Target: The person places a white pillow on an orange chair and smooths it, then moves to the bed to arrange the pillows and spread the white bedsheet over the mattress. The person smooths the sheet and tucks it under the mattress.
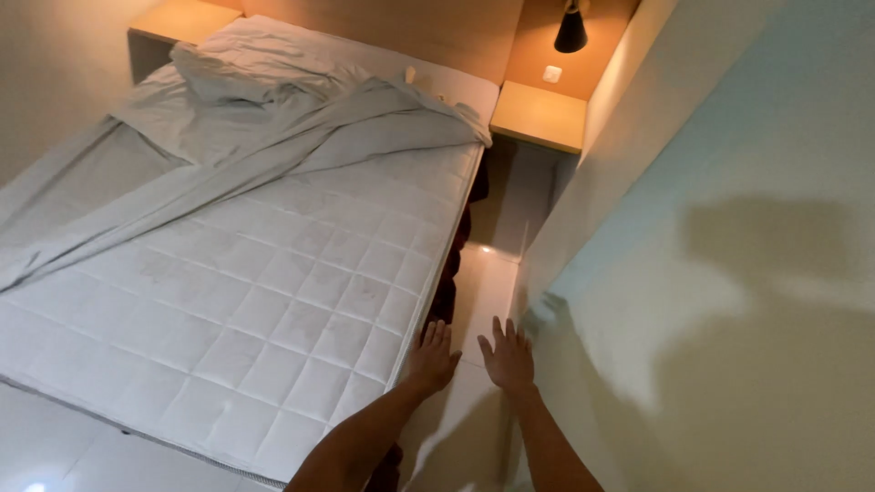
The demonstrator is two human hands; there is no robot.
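A white quilted mattress (273, 292) lies bare over most of its top. A rumpled grey-white sheet (228, 137) is pushed back toward the head of the bed and its left side. My left hand (432, 357) reaches down with fingers spread, right beside the mattress's near right edge, holding nothing. My right hand (508, 357) is stretched out next to it, fingers apart, over the narrow strip of white floor (488, 282) between bed and wall. Neither hand grips anything.
A pale wall (711, 273) runs close along the right, leaving a tight gap beside the bed. A wooden bedside shelf (540, 114) sits at the gap's far end, with a black lamp (571, 32) above it. Another shelf (182, 20) stands at the far left.
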